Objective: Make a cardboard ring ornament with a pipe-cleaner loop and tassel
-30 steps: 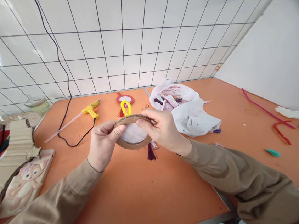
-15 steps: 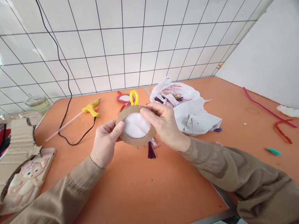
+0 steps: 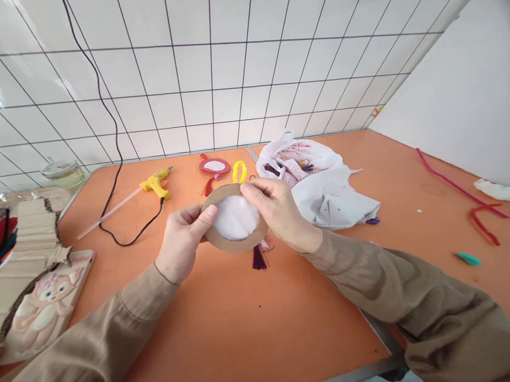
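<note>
Between my two hands is a round cardboard ring (image 3: 232,246) with a white sheet (image 3: 235,217) across its middle. My left hand (image 3: 182,241) pinches the ring's left edge, thumb on the face turned toward me. At its upper right edge, my right hand (image 3: 280,212) grips with thumb and bent fingers. A yellow loop (image 3: 239,172) shows just above the ring, beside the right thumb; whether it joins the ring is hidden. Below the ring's lower right edge, a dark purple tassel (image 3: 258,258) is partly visible. Behind lies a red oval frame (image 3: 214,165) with a red tassel.
A yellow glue gun (image 3: 156,185) with its cord lies at the left rear. White plastic bag (image 3: 329,198) sits right of my hands. Torn cardboard (image 3: 32,239) rests at the far left, near a lidded cup (image 3: 64,174). Red pipe cleaners (image 3: 484,227) and a green piece (image 3: 467,258) lie right.
The ring has shifted slightly down and right and turned clockwise, its yellow loop swinging right. More of the red frame and its tassel now shows behind. Both hands keep their grip.
</note>
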Demonstrator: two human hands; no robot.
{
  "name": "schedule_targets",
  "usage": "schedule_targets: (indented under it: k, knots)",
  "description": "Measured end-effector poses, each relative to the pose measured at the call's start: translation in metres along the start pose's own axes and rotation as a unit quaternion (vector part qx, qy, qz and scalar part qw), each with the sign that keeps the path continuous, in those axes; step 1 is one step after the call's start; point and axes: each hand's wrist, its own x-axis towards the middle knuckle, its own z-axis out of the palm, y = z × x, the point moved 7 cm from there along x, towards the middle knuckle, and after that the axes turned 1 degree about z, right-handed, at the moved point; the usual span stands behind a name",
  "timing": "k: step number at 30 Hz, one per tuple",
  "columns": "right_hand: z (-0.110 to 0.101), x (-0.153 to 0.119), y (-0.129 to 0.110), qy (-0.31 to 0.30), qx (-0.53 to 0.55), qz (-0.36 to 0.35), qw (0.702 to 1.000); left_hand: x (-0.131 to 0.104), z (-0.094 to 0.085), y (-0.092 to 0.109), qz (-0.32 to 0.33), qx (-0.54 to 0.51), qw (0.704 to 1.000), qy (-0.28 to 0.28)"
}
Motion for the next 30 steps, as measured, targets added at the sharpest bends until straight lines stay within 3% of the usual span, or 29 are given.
schedule_targets:
  k: [6,12,15,22,30]
  knots:
    - [-0.006,0.004,0.005,0.034,0.015,0.004,0.999,-0.003,0.0,-0.017,-0.043,-0.015,0.999,-0.012]
    - [0.0,0.005,0.01,-0.025,0.091,0.054,0.994,0.0,-0.001,-0.015,-0.035,-0.006,0.999,-0.01]
    - [0.004,0.006,0.009,-0.072,0.105,0.074,0.989,0.0,0.001,-0.009,0.0,0.024,1.0,-0.02]
    - [0.004,0.006,-0.007,-0.129,0.099,0.001,0.987,-0.001,-0.003,-0.001,0.081,0.058,0.995,0.004]
    - [0.001,0.001,-0.017,-0.105,0.046,-0.049,0.992,0.0,-0.003,-0.007,0.078,0.03,0.996,-0.005]
